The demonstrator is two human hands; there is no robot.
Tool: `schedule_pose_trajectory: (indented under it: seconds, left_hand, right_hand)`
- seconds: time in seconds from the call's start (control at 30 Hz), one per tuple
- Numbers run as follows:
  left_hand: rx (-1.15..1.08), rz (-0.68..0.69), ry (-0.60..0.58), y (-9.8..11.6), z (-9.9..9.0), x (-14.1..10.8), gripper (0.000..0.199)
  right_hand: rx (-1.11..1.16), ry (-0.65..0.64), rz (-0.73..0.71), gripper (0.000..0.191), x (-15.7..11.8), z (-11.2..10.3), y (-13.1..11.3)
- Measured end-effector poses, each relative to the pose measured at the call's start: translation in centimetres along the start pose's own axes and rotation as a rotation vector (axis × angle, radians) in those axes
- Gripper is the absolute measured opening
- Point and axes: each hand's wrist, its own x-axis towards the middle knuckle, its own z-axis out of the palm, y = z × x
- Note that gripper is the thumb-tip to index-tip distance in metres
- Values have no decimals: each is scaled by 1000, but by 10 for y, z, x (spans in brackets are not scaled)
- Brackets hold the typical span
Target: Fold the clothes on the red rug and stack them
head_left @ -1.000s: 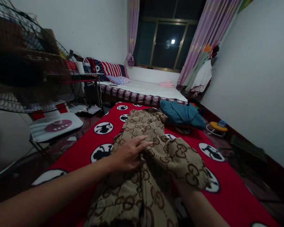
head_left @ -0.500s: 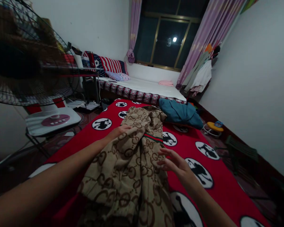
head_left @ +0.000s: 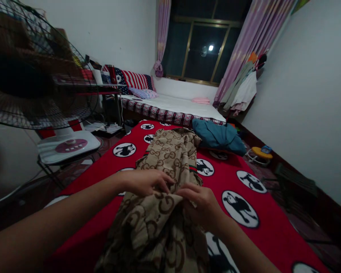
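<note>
A tan jacket with brown interlocking-ring lettering and green-red stripes lies lengthwise over a red cloth printed with black figures in white circles. My left hand reaches across its middle, fingers bent down and closed on the fabric. Right beside it, my right hand pinches a raised fold of the same jacket, thumb hidden under the cloth. Between my hands and my body the near part of the jacket is lifted and bunched.
A folded teal cloth lies at the far right of the red surface. On the left, a fan stands close by a white chair. Behind is a bed with pillows; a yellow stool stands at right.
My right hand has moved left and taken hold of the jacket. My left hand has come nearer and rightward. The jacket's near part is now gathered up, and a striped edge shows at left.
</note>
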Motion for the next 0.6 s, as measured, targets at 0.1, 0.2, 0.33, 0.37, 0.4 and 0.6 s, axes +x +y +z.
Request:
schedule_pose_trajectory:
  seconds: [0.1, 0.2, 0.33, 0.37, 0.4, 0.6]
  left_hand:
    - [-16, -131, -106, -6, 1, -10, 34]
    - [7, -243, -157, -12, 3, -17, 29]
    - [-53, -336, -78, -22, 6, -16, 29]
    - [-55, -355, 0, -26, 7, -13, 30]
    - [-39, -372, 102, -30, 8, -9, 30]
    - [137, -335, 661, -63, 15, 43, 39]
  right_hand:
    - [172, 155, 108, 11, -20, -3, 7]
    - [291, 115, 288, 8, -37, -6, 12]
    - [253, -200, 383, 14, -46, -15, 7]
    - [207, -207, 352, 24, -46, -17, 4]
    - [154, -179, 307, 33, -46, -18, 1]
    - [42, -229, 200, 53, -38, -11, -15]
